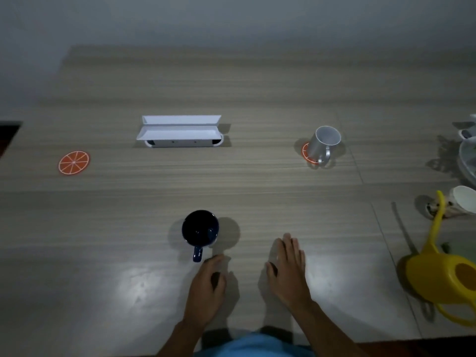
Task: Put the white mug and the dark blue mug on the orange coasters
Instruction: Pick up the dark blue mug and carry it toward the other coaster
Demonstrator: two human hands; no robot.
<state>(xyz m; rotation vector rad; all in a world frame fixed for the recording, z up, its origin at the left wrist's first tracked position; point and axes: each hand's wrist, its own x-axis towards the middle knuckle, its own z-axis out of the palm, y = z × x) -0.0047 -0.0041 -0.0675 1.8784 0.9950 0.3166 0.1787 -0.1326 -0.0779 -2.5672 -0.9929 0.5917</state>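
The dark blue mug point(200, 228) stands upright on the wooden table point(231, 86), near the front middle, its handle pointing toward me. My left hand point(207, 287) hovers just behind that handle, fingers loosely curled, holding nothing. My right hand point(288, 266) lies flat and open to the right of the mug. The white mug point(324, 145) sits on an orange coaster point(307, 152) at the right, handle toward me. A second orange coaster point(74, 162), patterned like an orange slice, lies bare at the far left.
A white open box over a cable outlet point(180, 131) sits at the table's middle back. A yellow watering can point(445, 274) stands at the front right. Cups and dishes point(463, 199) crowd the right edge.
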